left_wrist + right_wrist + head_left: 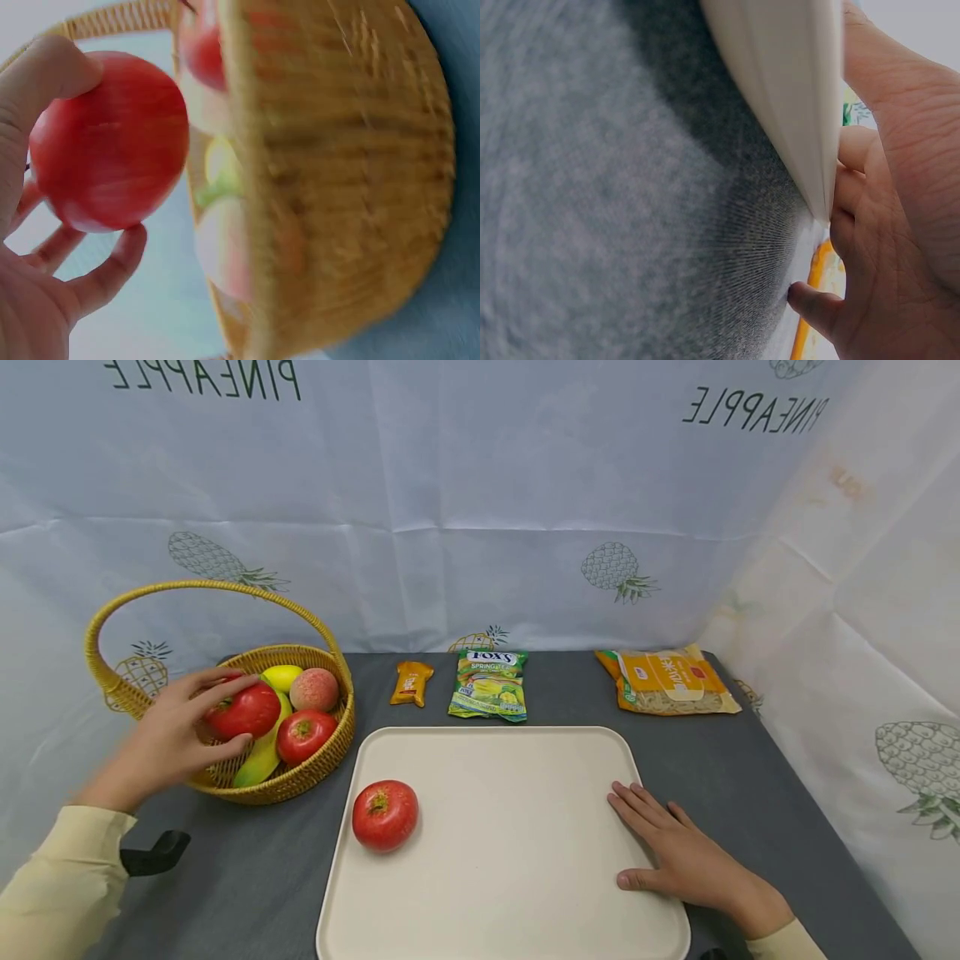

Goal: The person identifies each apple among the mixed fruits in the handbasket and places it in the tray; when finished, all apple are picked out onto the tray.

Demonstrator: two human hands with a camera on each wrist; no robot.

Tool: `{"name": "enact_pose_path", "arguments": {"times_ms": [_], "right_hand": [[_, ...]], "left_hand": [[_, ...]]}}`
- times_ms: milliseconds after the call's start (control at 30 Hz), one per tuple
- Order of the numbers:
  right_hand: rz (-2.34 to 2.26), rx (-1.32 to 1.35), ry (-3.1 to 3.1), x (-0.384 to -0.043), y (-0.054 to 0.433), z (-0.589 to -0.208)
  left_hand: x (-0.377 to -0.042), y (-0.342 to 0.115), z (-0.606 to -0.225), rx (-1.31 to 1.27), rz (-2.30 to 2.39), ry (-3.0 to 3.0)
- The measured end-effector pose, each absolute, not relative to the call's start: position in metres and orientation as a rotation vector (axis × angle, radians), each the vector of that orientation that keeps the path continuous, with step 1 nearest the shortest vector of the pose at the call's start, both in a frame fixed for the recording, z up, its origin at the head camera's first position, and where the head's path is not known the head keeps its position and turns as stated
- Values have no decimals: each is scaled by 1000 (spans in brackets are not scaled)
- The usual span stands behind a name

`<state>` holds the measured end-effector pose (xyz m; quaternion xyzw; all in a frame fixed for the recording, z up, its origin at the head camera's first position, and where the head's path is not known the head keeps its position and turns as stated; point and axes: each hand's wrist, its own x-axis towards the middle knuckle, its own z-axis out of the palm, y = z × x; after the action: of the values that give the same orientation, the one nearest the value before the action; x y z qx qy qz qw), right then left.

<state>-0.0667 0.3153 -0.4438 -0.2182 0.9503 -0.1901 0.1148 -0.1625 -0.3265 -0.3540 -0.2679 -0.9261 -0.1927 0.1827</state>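
Note:
My left hand [176, 727] grips a red apple [246, 708] between thumb and fingers at the left side of the wicker basket [315, 781]. In the left wrist view that apple [112, 142] is up beside the basket's rim, held from its sides. Inside the basket lie another red apple [303, 737], a peach [315, 690], a yellow fruit [282, 677] and a banana [259, 760]. My right hand [671, 852] rests with spread, straight fingers over the right edge of the cream tray [517, 860]. One red apple [385, 816] sits on the tray's left part.
Behind the tray lie a small orange packet [411, 683], a green candy bag [489, 685] and an orange-and-clear bag of grain [670, 680]. The basket's tall handle [217, 585] arches above the fruit. A patterned curtain [480, 460] stands behind the grey table [240, 877].

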Motion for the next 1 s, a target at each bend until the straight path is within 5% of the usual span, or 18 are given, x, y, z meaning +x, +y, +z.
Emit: {"name": "enact_pose_path", "arguments": {"times_ms": [1000], "right_hand": [[-546, -628, 2777, -67, 318, -446]], "left_hand": [[-167, -147, -345, -1433, -832, -2495]]}}
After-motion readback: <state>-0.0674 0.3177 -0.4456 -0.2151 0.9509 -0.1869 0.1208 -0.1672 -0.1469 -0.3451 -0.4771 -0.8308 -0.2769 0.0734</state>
